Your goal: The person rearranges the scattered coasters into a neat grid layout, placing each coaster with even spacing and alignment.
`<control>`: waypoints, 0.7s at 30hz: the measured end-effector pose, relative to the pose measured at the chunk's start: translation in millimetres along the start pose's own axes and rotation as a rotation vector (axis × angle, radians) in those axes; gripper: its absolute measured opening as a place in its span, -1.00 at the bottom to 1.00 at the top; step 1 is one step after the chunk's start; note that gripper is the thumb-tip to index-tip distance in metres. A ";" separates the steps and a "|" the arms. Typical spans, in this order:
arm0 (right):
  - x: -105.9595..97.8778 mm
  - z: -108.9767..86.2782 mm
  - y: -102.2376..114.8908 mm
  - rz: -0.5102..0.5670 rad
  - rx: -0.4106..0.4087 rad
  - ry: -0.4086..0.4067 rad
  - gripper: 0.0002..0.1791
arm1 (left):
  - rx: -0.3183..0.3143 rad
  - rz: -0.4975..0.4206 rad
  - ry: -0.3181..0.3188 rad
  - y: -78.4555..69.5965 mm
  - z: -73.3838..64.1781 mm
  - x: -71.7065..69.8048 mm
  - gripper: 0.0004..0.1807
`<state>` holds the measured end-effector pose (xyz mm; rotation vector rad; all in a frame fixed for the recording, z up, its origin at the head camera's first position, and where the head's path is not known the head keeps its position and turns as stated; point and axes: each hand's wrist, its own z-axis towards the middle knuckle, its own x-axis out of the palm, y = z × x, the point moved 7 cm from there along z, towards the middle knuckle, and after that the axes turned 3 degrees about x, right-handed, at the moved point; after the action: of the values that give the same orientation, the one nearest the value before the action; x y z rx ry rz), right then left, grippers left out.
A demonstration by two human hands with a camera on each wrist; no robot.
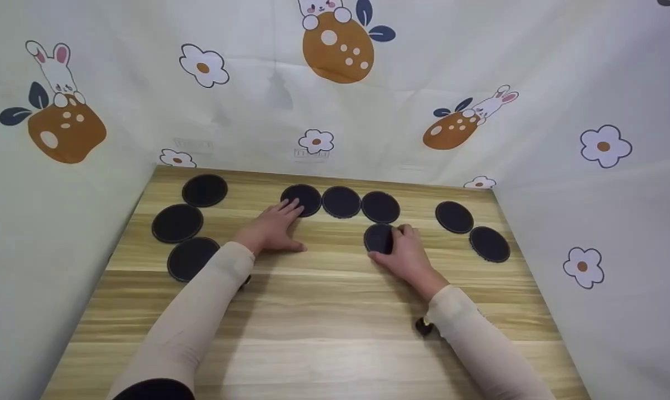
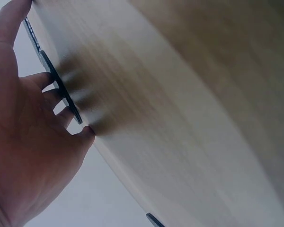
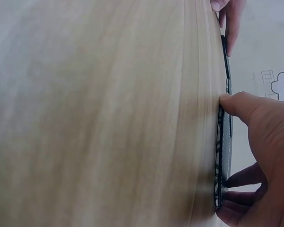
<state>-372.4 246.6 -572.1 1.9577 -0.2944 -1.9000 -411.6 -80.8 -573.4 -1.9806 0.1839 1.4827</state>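
Note:
Near the back of the wooden table, my left hand (image 1: pixel 273 226) spreads out, its fingertips resting on the black round coaster (image 1: pixel 307 206) at the left end of a row of three. The left wrist view shows the fingers (image 2: pixel 51 80) against that coaster's edge. My right hand (image 1: pixel 408 254) grips another black coaster (image 1: pixel 377 239) by its rim, thumb at the near edge and fingers at the right side. This coaster lies just in front of the row's right-hand coaster (image 1: pixel 380 207), close to it. Between those two in the row lies the middle coaster (image 1: pixel 341 202).
Three more coasters lie at the left, the far one (image 1: pixel 204 190), a middle one (image 1: pixel 177 223) and a near one (image 1: pixel 190 259) partly behind my left sleeve. Two others (image 1: pixel 454 216) lie at the right. A patterned curtain (image 1: pixel 246 111) surrounds the table's back and sides.

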 end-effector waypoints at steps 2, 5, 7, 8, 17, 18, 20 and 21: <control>0.0 0.0 0.2 -0.010 -0.004 0.000 0.11 | 0.002 0.000 -0.001 0.8 0.3 0.8 0.24; 0.1 -0.1 0.3 -0.017 -0.006 -0.001 0.12 | -0.001 -0.001 -0.002 1.6 0.3 1.4 0.24; 0.0 -0.2 0.2 -0.016 -0.009 -0.003 0.12 | -0.007 -0.005 0.001 1.5 0.0 1.4 0.24; -0.2 -0.3 0.1 -0.015 -0.011 -0.004 0.12 | -0.009 -0.006 0.002 1.3 -0.2 1.2 0.24; -8.7 -3.3 -5.3 0.040 -0.030 -0.034 0.07 | -0.013 -0.020 0.008 -0.9 -0.8 -0.1 0.23; -10.9 -3.7 -7.1 0.044 -0.030 -0.040 0.06 | -0.016 -0.024 0.012 -0.6 -0.6 0.4 0.24; -15.7 -4.5 -11.6 0.045 -0.031 -0.052 0.04 | -0.017 -0.027 0.013 -0.5 -0.7 0.7 0.24; -18.3 -4.8 -14.2 0.044 -0.035 -0.061 0.03 | -0.016 -0.030 0.013 -0.5 -0.8 0.7 0.24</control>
<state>-370.4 267.6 -561.5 1.8587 -0.3169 -1.9262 -410.5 -80.7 -573.6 -1.9975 0.1479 1.4572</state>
